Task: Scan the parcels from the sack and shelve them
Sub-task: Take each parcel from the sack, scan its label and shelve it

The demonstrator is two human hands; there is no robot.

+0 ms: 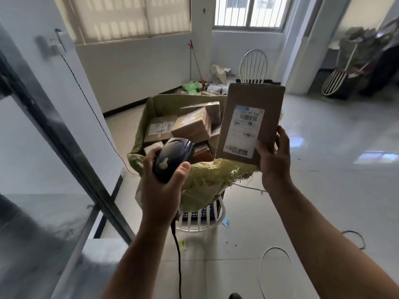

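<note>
My right hand (273,157) grips the lower right corner of a flat brown cardboard parcel (259,98), held upright with its white barcode label (245,130) facing me. In my left hand (160,184) I hold a black corded barcode scanner (172,157), its head pointing away from me, to the left of the parcel. Behind both hands an open green woven sack (205,180) rests on a white chair (200,219). Several brown boxes (192,126) with labels fill the sack.
A glass partition with a dark metal frame (64,137) runs along the left. A second white chair (253,66) and a pile of packaging litter (207,83) stand by the far wall. Loose cables (274,268) lie on the tiled floor at right.
</note>
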